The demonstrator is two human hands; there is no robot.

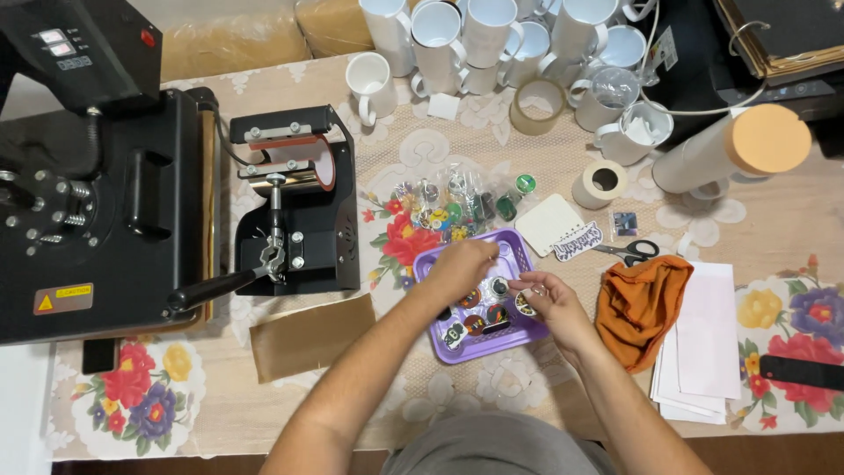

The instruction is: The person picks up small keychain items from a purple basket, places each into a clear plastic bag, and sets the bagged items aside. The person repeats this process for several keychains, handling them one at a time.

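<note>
Round badge [499,287] (small) — pinched between both hands [505,280] over purple tray [519,242].

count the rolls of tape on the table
2. One brownish tape roll lies just in front of the white mugs; one cream tape roll lies right of the purple tray. Others may be hidden.
</note>
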